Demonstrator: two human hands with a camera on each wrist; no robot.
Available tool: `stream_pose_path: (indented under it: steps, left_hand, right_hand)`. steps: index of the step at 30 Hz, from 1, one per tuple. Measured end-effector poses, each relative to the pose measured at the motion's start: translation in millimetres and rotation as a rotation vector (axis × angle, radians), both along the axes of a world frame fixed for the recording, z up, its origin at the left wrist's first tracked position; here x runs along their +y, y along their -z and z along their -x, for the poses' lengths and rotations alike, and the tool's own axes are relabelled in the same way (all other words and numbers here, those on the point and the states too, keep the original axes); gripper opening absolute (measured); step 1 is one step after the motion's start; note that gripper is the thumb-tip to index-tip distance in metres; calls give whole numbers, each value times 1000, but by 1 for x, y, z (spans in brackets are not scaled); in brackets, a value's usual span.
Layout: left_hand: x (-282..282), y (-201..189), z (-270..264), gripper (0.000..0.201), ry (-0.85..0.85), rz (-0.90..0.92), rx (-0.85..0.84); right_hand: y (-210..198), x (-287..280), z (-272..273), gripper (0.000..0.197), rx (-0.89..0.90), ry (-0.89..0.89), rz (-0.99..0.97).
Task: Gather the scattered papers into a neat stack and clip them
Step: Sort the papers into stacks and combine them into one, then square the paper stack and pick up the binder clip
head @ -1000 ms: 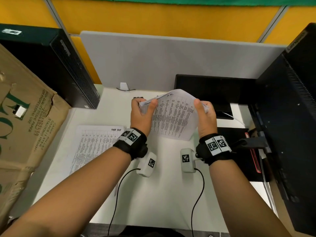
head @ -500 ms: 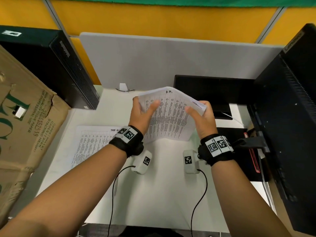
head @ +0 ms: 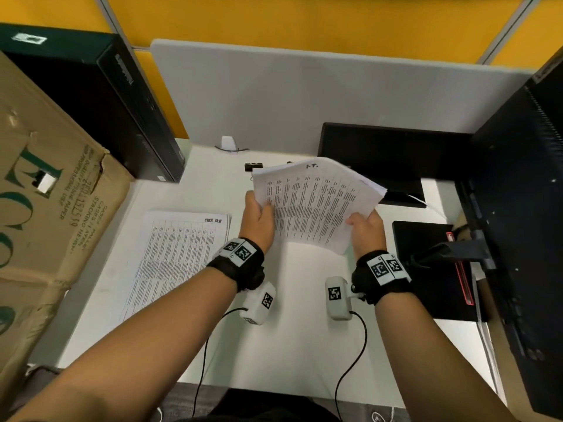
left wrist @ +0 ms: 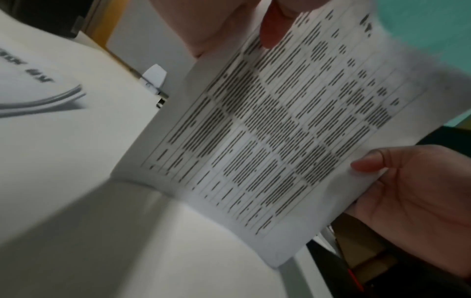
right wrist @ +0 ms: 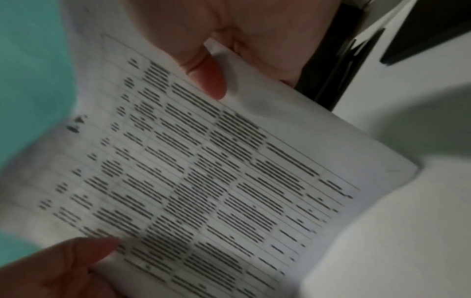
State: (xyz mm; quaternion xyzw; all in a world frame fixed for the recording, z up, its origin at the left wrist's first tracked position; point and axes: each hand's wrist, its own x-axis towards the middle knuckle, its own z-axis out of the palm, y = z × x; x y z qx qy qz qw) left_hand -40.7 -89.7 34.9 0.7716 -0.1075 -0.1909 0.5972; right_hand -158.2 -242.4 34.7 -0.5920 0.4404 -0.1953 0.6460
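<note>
I hold a sheaf of printed table sheets in the air above the white desk, tilted with the print facing me. My left hand grips its left edge, thumb on the front. My right hand pinches the near right edge, thumb on top. The sheaf fills both wrist views. More printed sheets lie flat on the desk to the left. A small black binder clip sits on the desk just beyond the held sheaf.
A cardboard box and a black computer tower crowd the left side. A grey partition closes the back. A black monitor stands at the right, with a black pad and a flat black base nearby.
My right hand has slid down the sheaf's right edge toward me. The sheaf has turned flatter, with its top right corner swung out to the right. My left hand keeps its grip.
</note>
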Motion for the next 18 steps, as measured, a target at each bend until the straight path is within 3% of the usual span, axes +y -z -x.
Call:
stream_pose_path:
  steps: [4, 7, 10, 13, 18]
  left_hand:
    - [3, 12, 0, 21, -21, -15, -31]
    - [8, -1, -13, 17, -32, -20, -83]
    - [34, -16, -50, 9, -72, -70, -80]
    - [79, -19, -100, 21, -153, -177, -14]
    - [177, 21, -144, 24, -229, -453, 40]
  right_hand:
    - [0, 9, -8, 36, -14, 30, -3]
    - [-15, 11, -20, 37, -67, 12, 63]
    - [-21, 24, -48, 36, -60, -127, 149]
    - [-11, 47, -87, 33, 35, -326, 161]
    - [29, 119, -127, 16, 239, -632, 65]
